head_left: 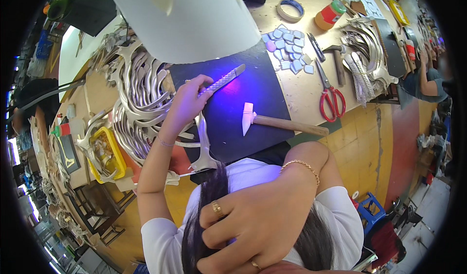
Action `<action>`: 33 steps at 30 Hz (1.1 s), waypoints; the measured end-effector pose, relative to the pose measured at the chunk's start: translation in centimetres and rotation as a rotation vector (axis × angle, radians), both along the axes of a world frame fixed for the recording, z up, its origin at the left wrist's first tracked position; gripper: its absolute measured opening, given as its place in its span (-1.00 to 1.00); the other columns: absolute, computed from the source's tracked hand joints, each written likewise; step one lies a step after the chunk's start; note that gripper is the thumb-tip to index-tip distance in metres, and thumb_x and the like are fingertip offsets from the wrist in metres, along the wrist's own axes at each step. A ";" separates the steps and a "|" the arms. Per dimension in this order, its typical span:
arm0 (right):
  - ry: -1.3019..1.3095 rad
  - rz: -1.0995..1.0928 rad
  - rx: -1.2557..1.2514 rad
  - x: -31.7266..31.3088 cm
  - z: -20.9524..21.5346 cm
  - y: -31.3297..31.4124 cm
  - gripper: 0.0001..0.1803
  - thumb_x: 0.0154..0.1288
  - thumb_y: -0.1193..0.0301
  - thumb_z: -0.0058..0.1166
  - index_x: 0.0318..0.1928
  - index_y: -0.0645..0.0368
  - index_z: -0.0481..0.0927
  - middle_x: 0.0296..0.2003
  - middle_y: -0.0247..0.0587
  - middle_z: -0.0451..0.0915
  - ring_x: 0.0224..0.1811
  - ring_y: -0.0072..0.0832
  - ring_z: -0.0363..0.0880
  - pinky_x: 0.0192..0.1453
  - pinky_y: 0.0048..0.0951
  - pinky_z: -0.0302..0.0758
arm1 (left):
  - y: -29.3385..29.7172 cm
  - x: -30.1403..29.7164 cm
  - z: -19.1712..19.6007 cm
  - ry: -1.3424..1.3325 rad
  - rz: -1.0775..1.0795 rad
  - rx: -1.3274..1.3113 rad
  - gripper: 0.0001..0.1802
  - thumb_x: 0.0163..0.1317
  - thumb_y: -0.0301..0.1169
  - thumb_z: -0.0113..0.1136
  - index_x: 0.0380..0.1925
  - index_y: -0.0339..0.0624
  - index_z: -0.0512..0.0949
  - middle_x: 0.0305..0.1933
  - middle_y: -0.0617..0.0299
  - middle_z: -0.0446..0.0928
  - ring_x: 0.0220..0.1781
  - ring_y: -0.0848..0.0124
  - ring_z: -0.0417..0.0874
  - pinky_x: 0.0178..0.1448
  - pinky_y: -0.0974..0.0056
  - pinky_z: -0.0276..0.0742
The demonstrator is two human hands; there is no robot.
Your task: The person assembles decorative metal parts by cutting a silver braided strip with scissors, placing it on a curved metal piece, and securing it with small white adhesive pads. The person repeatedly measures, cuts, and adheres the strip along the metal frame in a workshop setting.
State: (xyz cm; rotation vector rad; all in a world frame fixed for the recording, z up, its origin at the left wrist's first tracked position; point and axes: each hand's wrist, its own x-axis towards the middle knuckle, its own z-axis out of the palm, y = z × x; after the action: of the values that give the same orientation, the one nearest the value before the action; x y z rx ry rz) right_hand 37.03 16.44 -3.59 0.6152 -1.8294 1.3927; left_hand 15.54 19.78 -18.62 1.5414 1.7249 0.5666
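My left hand (190,98) is closed with its fingertips on a flat, narrow strip (224,79) with a pale diamond-patterned surface and a grey rounded end. The strip lies at a slant over a black mat (221,128), under violet light. My right hand (262,220) is raised close to the camera, wearing rings and a chain bracelet. Its fingers are curled beside my long dark hair; what they hold, if anything, is hidden. A hammer (287,123) with a wooden handle rests on the mat's right side. Beside my left forearm lies a curved, forked metal piece (203,140).
A white lamp shade (187,21) hangs over the mat. Curved metal pieces (141,94) are heaped at left. To the right lie small grey tiles (289,48), red-handled scissors (332,101), a tape roll (290,10) and a jar (331,15). A yellow tray (118,164) stands far left.
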 end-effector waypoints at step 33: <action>-1.066 -1.252 0.090 10.3 -14.0 3.5 -0.69 0.33 0.40 0.17 0.05 0.19 0.53 -0.16 -0.08 0.48 -0.20 -0.07 0.58 -0.15 -0.17 0.52 | -1.3 -3.3 4.1 -0.615 -0.061 0.138 -0.55 0.49 -0.22 0.01 0.24 -0.29 0.37 -0.01 0.09 0.60 0.02 0.35 0.67 0.07 0.31 0.58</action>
State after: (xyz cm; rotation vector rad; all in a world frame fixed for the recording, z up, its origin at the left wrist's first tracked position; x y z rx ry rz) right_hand 47.38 19.98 -17.56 -1.3311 -2.2750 0.6886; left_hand 12.26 18.51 -14.52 1.3166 1.1837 1.0212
